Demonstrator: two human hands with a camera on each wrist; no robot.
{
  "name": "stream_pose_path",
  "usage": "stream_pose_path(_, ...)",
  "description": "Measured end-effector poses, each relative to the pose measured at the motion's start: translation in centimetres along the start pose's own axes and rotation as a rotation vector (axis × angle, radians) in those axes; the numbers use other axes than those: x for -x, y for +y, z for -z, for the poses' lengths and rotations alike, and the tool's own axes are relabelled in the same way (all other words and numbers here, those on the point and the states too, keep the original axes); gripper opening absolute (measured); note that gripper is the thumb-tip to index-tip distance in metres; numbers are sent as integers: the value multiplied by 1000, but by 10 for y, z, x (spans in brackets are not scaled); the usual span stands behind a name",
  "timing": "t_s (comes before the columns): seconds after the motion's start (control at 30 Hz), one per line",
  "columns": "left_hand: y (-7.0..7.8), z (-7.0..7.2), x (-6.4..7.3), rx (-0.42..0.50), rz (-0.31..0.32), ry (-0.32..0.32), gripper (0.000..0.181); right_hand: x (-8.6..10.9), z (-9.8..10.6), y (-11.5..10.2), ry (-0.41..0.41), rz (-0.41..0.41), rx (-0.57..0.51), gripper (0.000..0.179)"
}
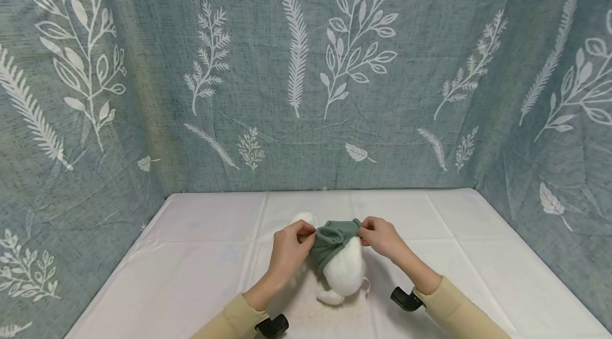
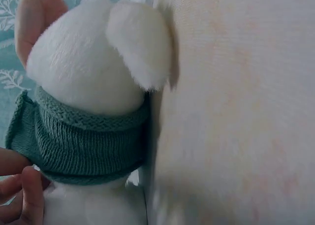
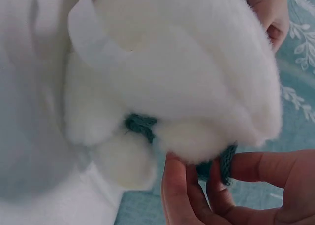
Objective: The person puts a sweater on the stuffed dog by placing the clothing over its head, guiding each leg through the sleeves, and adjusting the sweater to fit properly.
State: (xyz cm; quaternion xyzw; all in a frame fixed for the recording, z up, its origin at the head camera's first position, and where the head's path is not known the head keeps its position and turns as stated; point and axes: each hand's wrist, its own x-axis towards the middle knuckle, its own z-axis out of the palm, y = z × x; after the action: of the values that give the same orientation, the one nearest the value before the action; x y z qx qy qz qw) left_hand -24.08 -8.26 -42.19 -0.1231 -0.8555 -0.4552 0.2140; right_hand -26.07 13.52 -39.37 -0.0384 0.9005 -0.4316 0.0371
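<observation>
A white plush toy (image 1: pixel 345 271) lies on the white-covered table, with a green knitted garment (image 1: pixel 327 244) around its middle. At the garment's left side, my left hand (image 1: pixel 289 248) pinches its edge between thumb and fingers. Opposite it, my right hand (image 1: pixel 382 237) pinches the garment's right edge, a green strip showing between finger and thumb in the right wrist view. Close up in the left wrist view, the ribbed knit (image 2: pixel 88 148) wraps the fluffy body, and a rounded white limb (image 2: pixel 140 43) sticks out beside it. The toy's face is out of sight.
A pale fabric tag (image 3: pixel 91 30) hangs from the toy. The white tablecloth (image 1: pixel 201 254) has fold creases and extends to both sides. Blue-green curtains (image 1: pixel 268 73) with white leaf prints enclose the back and sides. Dark wrist devices (image 1: pixel 406 299) sit by both beige sleeves.
</observation>
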Motion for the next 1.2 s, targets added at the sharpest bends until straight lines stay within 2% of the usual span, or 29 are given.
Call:
stream_pose_path(0.17, 3, -5, -3, 1, -10, 20, 13, -1, -2, 0, -4, 31, -13, 13)
stream_pose_path(0.33, 3, -8, -11, -85, -105, 150, 7, -1, -2, 1, -17, 42, -48, 12)
stream_pose_path(0.43, 1, -9, -15, -174, -156, 193, 6, -3, -2, 3, -43, 11, -61, 16)
stream_pose_path(0.6, -7, -15, -16, -281, -158, 162, 7, -9, -2, 10, -113, -68, -83, 23)
stream_pose_path(0.73, -11, -16, -16, -270, -141, 132, 7, -14, -2, 15, -146, -97, -99, 24)
stream_pose_path(0.8, -10, -13, -16, -245, -128, 101, 7, -14, -3, 15, -131, -83, -74, 21)
stream_pose_path(0.9, -8, -7, -15, -179, -99, 60, 7, -11, -5, 13, -51, 15, 13, 16)
stream_pose_path(1.0, -5, 0, -15, -116, -92, 47, 8, -8, -6, 8, 79, 186, 93, 27)
stream_pose_path(1.1, -1, 6, -15, -70, -130, 52, 9, -7, -8, 4, 177, 377, 110, 31)
stream_pose_path(1.2, 5, 13, -15, -33, -185, 47, 11, -8, -10, 2, 211, 528, 118, 24)
